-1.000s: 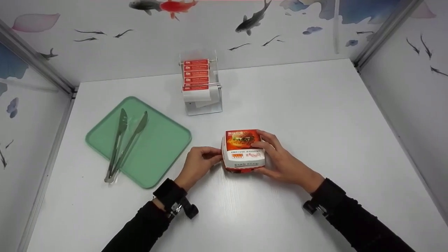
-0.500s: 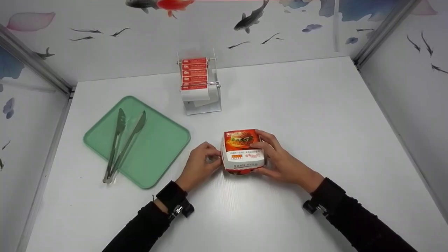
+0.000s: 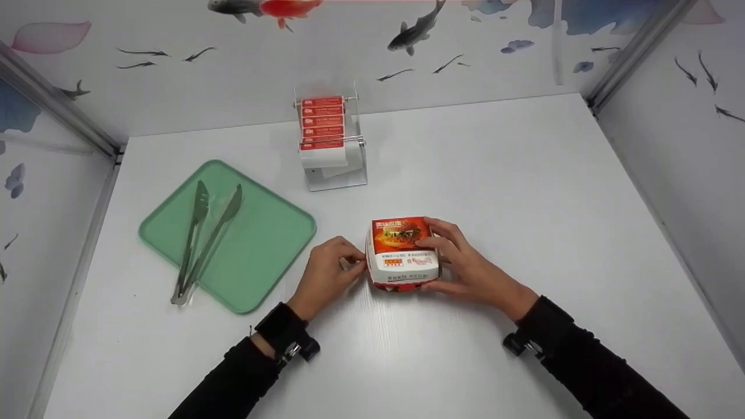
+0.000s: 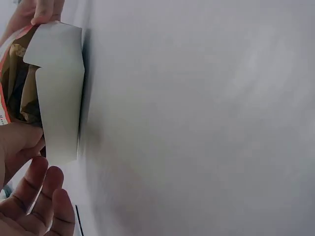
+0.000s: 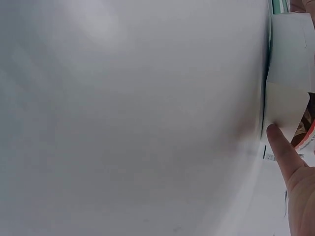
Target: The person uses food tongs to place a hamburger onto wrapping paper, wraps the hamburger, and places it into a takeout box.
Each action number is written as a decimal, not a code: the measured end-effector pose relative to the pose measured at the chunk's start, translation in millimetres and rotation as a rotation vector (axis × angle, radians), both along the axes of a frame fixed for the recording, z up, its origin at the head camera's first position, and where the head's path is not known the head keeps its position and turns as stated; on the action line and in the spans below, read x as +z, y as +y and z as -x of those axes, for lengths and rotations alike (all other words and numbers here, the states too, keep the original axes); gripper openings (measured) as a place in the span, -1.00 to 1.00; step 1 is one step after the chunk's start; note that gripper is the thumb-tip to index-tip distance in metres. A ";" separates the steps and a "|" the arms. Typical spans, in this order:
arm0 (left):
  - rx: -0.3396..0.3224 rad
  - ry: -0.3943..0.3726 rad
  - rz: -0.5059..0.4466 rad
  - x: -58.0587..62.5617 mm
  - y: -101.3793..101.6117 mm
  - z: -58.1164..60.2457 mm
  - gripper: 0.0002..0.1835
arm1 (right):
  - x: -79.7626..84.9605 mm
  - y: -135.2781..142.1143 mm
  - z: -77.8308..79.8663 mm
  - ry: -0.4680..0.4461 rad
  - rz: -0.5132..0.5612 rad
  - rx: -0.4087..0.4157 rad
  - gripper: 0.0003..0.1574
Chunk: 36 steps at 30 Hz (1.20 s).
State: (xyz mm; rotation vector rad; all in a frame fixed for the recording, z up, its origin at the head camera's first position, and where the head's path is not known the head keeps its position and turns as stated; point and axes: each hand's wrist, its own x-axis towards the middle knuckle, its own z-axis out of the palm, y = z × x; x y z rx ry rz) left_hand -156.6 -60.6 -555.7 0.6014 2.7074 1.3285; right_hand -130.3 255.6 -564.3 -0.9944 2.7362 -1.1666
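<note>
A red and white burger box (image 3: pixel 404 265) with a burger picture on its lid sits on the table between both hands. My right hand (image 3: pixel 480 270) grips its right side, thumb low at the front and fingers over the lid and far edge. At the left side, the thumb and index finger of my left hand (image 3: pixel 326 273) pinch the box's edge. The left wrist view shows their tips at a gap between the red-edged lid and the white lower wall (image 4: pixel 61 108). Inside that gap lies crumpled brown paper (image 4: pixel 29 93); what it wraps is hidden.
A green tray (image 3: pixel 262 262) lies to the left, with metal tongs (image 3: pixel 192 250) across it, their joined end past its edge. Behind the box stands a dispenser (image 3: pixel 334 180) with a roll of red labels (image 3: pixel 323 122). Printed walls border the white table (image 3: pixel 524 174).
My left hand's fingers have bent and shifted slightly at the box's left edge. The right hand keeps its grip, and the box stays nearly in place.
</note>
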 end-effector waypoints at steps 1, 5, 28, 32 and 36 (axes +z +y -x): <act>-0.005 -0.019 -0.018 0.8 -1.2 -0.9 -0.96 | 0.7 0.1 -0.3 -0.002 -0.001 -0.004 0.01; -0.061 -0.089 -0.030 3.1 -6.2 -6.7 -0.88 | 3.0 0.9 -0.9 -0.023 -0.003 -0.016 0.03; -0.197 0.328 0.426 0.4 3.0 -23.5 -0.48 | 8.9 -17.1 14.4 0.109 -0.202 -0.060 -0.06; -0.252 0.248 0.442 0.7 1.9 -25.7 -0.36 | 7.3 -19.9 18.1 0.093 -0.187 -0.037 -0.13; -0.253 0.109 0.323 1.7 -0.2 -25.3 -0.27 | 9.4 -19.7 18.9 0.023 -0.126 -0.070 -0.16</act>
